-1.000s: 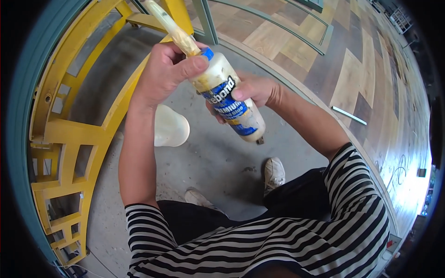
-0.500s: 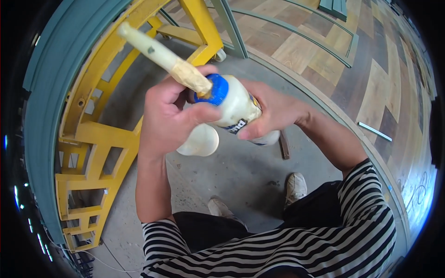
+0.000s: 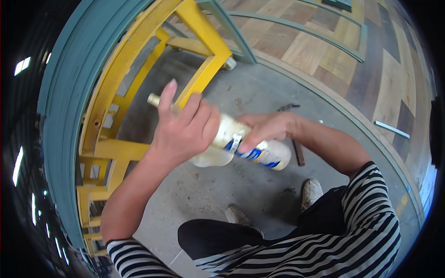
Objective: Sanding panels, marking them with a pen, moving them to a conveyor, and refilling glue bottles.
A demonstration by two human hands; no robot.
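A white glue bottle (image 3: 276, 155) with a blue and yellow label lies tilted across both hands, its base toward the lower right. My right hand (image 3: 266, 130) grips its body, thumb pressed on the label. Around the cap end my left hand (image 3: 187, 127) is closed, with one finger raised. The blue cap is hidden behind these fingers. Past them pokes the tip of the pale nozzle (image 3: 153, 98). Below the bottle, partly covered by it and my left hand, is a white container (image 3: 214, 158).
To the left stands a yellow metal frame (image 3: 121, 150), with green-grey long strips (image 3: 69, 92) beside it. A wood-patterned panel surface (image 3: 320, 39) with green-grey frame pieces spreads at the right. On the grey floor are a dark metal tool head (image 3: 289, 107) and a brown bar (image 3: 300, 155).
My left hand has turned over the cap end, covering the blue cap and most of the nozzle. The bottle has shifted slightly down and right in view.
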